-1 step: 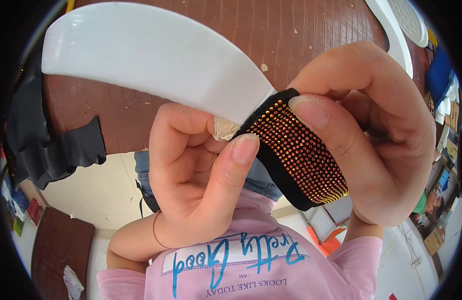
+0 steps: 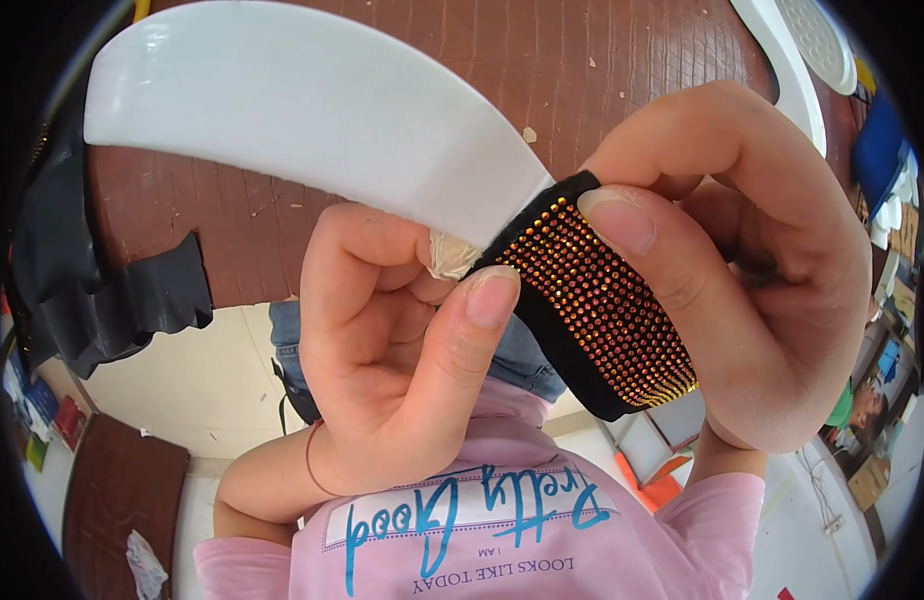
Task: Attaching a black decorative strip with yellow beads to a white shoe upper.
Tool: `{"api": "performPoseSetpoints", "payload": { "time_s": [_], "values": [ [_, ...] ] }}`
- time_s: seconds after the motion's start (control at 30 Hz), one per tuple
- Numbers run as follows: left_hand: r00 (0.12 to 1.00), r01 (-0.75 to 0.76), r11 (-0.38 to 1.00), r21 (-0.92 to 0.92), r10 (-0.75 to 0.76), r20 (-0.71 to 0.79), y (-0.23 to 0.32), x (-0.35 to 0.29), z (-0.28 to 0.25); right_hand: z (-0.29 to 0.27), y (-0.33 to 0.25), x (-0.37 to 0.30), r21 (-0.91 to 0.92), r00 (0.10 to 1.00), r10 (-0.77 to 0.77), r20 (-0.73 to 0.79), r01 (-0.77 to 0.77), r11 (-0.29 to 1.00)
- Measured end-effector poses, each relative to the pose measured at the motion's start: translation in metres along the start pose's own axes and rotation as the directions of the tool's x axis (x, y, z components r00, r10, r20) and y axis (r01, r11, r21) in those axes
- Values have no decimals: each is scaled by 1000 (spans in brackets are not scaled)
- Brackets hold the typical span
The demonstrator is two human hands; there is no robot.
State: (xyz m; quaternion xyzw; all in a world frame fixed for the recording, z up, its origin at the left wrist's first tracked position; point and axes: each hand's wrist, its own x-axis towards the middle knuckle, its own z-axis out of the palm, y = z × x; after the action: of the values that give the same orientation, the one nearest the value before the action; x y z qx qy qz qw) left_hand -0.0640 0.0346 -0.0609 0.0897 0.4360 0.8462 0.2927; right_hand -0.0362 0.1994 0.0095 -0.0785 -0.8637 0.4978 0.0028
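Note:
Between my two hands is a black strap [image 2: 622, 320] covered with rows of orange-gold rhinestones, with a plain black edge. My left hand [image 2: 382, 340] pinches its left edge between thumb and index finger. Crinkled beige tape appears to wrap that index fingertip. At the strap's upper end, my right hand [image 2: 772, 270] grips it, thumb on the stones and index finger curled behind. A smooth white curved piece [image 2: 302, 110], shaped like a sole, meets the strap's upper left edge and extends to the upper left. How the two are joined is hidden.
A brown tabletop [image 2: 642, 70] with small scraps lies beneath. Black strap material [image 2: 162, 290] hangs over its left edge. More white curved pieces [image 2: 792, 70] lie at the upper right, near a blue item [image 2: 877, 150]. A brown board [image 2: 117, 490] stands at lower left.
Both hands keep the same grip. The strap's top edge and the white piece have shifted up very slightly.

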Motion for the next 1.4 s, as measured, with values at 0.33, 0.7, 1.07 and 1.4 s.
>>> {"api": "performPoseSetpoints", "payload": {
  "time_s": [0.33, 0.7, 1.07, 1.4],
  "values": [
    [999, 48, 992, -116, -46, 25, 0, 4, 2, -7, -10, 2, -161, 991, 113, 77, -99, 982],
    [951, -249, 661, 708, 27, 309, 46, 0, -25, 11, -20, -9, -22, 952, 273, -138, -278, 960],
    [606, -779, -186, 599, 24, 795, 52, 29, 10, -9, -2, -36, -264, 926, 59, -372, -167, 950],
    [517, -828, -293, 479, -64, 854, 57, 34, 10, 61, 20, -162, 462, 942, 42, -333, 124, 878]
  ]
}}
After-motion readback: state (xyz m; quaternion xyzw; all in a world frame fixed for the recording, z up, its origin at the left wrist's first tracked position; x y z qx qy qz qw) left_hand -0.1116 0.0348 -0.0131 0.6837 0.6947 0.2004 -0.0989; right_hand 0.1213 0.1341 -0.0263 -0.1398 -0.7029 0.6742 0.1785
